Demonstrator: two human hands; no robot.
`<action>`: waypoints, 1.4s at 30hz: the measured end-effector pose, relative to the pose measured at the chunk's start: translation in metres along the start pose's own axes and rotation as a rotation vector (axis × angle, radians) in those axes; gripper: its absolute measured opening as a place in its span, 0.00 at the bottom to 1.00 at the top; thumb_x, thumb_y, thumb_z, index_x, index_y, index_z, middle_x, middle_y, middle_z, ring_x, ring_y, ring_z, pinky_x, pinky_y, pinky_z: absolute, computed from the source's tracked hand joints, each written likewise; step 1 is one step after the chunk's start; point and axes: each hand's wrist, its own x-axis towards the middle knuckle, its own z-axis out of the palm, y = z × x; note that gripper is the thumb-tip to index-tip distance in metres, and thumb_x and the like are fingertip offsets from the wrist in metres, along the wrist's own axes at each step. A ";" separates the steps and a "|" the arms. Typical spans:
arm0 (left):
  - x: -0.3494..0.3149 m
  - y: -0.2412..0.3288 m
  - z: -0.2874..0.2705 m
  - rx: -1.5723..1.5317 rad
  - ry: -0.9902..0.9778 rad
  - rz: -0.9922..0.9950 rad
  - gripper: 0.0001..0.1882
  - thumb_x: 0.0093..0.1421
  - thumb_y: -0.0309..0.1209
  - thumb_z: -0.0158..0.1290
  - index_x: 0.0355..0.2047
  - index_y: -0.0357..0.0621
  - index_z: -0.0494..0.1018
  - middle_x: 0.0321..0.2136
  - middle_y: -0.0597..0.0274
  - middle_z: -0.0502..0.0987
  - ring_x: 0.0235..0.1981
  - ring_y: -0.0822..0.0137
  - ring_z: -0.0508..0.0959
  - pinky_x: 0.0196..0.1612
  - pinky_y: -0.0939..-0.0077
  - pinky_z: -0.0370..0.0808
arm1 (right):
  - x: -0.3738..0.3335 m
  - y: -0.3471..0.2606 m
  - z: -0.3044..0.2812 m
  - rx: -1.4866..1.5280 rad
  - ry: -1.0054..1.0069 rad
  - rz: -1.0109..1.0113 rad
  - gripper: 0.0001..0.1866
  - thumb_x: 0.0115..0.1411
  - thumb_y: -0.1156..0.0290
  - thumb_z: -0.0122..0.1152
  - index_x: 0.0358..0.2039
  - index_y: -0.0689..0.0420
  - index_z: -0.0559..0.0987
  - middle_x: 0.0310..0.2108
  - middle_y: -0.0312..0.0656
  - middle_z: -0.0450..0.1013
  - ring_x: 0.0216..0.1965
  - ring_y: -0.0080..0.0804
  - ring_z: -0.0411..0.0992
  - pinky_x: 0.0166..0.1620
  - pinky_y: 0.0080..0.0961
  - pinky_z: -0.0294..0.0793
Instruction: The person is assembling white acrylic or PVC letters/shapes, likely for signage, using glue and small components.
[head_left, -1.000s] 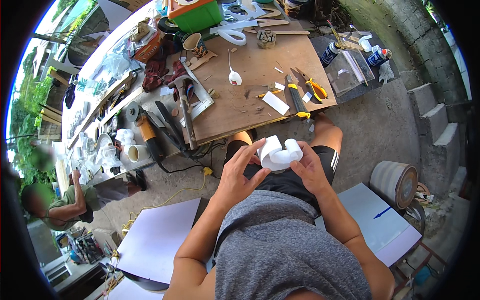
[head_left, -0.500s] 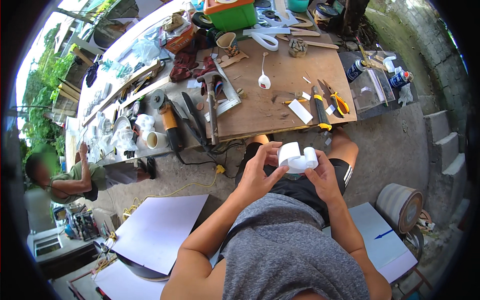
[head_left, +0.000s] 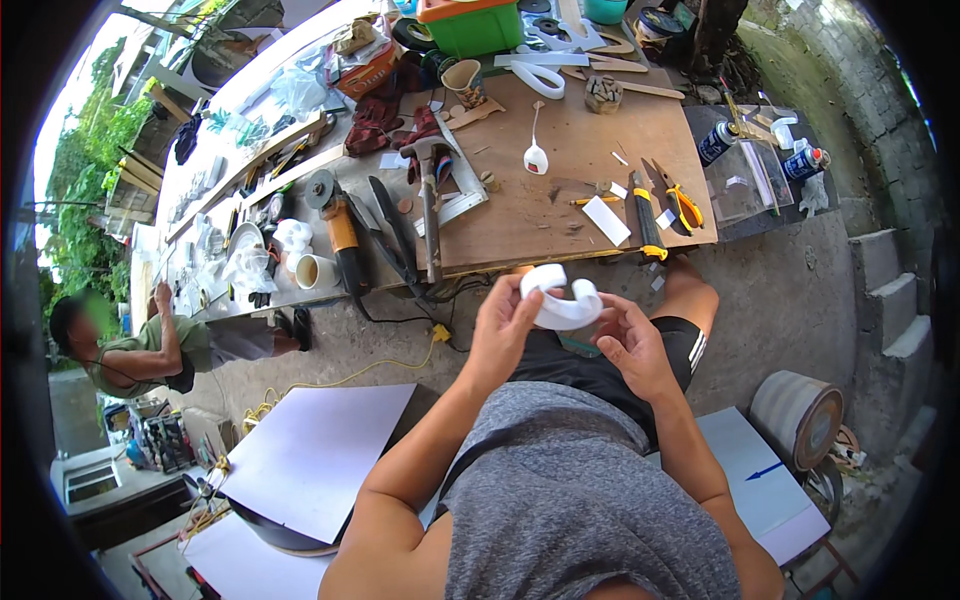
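Note:
A white curved piece (head_left: 568, 313), shaped like an open hook or letter with thick side walls, is held up in front of my lap. My left hand (head_left: 500, 328) pinches its left end between thumb and fingers. Beside its right end is my right hand (head_left: 636, 348), thumb and fingers apart; whether a fingertip touches the piece is hard to tell. On the table edge just beyond lie a yellow-and-black utility knife (head_left: 646, 222), orange-handled pliers (head_left: 685, 207), a white rectangular strip (head_left: 606, 220) and a pencil (head_left: 594, 201). A small white squeeze bottle (head_left: 536, 158) stands farther back.
An angle grinder (head_left: 338, 222), a hammer (head_left: 430, 205) and a metal square (head_left: 466, 190) crowd the table's left part. Spray cans (head_left: 716, 143) stand at right. White sheets (head_left: 318, 450) lie by my left elbow. Another person (head_left: 140, 350) works at far left.
The white piece has turned in my hands, now showing its open curve, and shifted slightly left. My right hand has loosened from it, fingers spreading apart.

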 end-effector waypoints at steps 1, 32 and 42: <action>0.002 0.000 -0.005 -0.005 0.022 -0.008 0.16 0.72 0.36 0.48 0.50 0.34 0.67 0.43 0.57 0.80 0.42 0.74 0.78 0.45 0.80 0.75 | 0.001 0.000 0.000 -0.057 0.009 -0.003 0.33 0.64 0.57 0.65 0.64 0.58 0.65 0.48 0.42 0.74 0.43 0.22 0.71 0.49 0.22 0.72; -0.011 0.008 0.009 0.307 -0.037 0.203 0.19 0.62 0.25 0.59 0.50 0.32 0.66 0.40 0.59 0.76 0.39 0.74 0.77 0.42 0.78 0.76 | 0.019 -0.044 0.011 -0.455 0.099 -0.390 0.26 0.65 0.54 0.59 0.56 0.60 0.74 0.52 0.46 0.71 0.49 0.38 0.68 0.55 0.33 0.67; -0.016 -0.005 0.008 0.533 -0.136 0.131 0.24 0.62 0.34 0.62 0.52 0.33 0.68 0.38 0.49 0.80 0.40 0.65 0.82 0.44 0.73 0.78 | 0.008 -0.019 0.007 -0.050 0.023 -0.099 0.24 0.64 0.60 0.63 0.55 0.60 0.75 0.47 0.41 0.73 0.47 0.27 0.70 0.53 0.26 0.69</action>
